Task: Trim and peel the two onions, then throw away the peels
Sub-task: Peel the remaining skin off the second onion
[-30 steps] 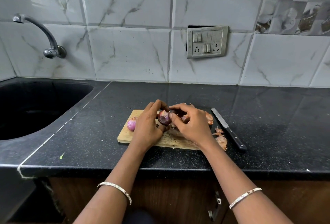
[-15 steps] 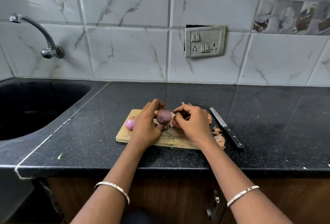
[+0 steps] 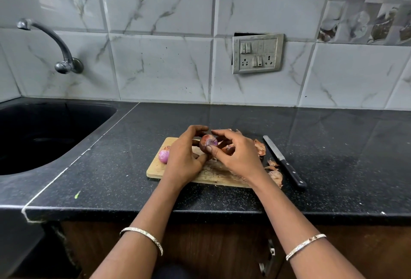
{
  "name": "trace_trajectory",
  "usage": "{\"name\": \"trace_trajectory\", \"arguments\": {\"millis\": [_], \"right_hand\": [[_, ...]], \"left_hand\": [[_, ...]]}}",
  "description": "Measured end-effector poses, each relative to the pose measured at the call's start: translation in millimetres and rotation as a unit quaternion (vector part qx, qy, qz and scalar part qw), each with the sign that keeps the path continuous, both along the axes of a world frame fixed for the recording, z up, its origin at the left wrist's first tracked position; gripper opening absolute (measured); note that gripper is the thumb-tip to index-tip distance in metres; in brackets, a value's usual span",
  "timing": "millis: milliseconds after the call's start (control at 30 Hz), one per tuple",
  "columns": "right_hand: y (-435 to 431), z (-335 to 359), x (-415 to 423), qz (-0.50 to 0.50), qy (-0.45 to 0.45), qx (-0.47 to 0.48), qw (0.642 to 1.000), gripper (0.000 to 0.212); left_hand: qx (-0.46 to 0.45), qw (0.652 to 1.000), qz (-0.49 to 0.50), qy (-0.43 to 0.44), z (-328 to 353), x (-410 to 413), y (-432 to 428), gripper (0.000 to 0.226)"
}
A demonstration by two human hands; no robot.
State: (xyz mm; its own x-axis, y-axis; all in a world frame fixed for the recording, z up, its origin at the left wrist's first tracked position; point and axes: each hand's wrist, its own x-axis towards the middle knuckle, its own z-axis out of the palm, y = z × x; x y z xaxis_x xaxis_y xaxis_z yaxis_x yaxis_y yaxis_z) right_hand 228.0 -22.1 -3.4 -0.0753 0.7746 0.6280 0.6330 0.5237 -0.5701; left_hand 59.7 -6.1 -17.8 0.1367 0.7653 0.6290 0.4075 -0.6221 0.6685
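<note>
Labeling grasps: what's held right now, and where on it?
The half-peeled onion: left hand grips its left side, right hand pinches its right side and front.

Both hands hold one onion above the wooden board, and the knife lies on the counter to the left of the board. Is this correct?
Not fully. The head view shows the knife on the counter to the right of the wooden board, not the left. The left hand and right hand do hold one onion above it.

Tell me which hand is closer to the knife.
Right. The right hand sits just left of the knife, loose peels between them; the left hand is farther left, beyond the held onion both hands grip.
</note>
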Motion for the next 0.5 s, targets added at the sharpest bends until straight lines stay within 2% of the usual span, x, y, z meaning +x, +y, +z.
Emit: {"name": "trace_trajectory", "arguments": {"millis": [233, 300, 433, 500], "right_hand": [[3.7, -2.4, 2.8, 0.011, 0.057, -0.02, 0.998, 0.027], [3.9, -3.2, 4.3, 0.01, 0.091, -0.032, 0.995, 0.029], [3.3, -3.0, 5.8, 0.029, 0.135, -0.065, 0.988, 0.031], [0.4, 0.2, 5.0, 0.041, 0.135, -0.072, 0.987, 0.027]], "left_hand": [[-0.058, 0.997, -0.027, -0.053, -3.4, 2.3, 0.4, 0.045], [-0.074, 0.995, -0.034, -0.062, -3.4, 2.3, 0.4, 0.043], [-0.07, 0.996, -0.037, -0.04, -1.4, 1.5, -1.3, 0.052], [-0.047, 0.999, -0.015, -0.02, 0.3, 2.0, -2.7, 0.047]]}}
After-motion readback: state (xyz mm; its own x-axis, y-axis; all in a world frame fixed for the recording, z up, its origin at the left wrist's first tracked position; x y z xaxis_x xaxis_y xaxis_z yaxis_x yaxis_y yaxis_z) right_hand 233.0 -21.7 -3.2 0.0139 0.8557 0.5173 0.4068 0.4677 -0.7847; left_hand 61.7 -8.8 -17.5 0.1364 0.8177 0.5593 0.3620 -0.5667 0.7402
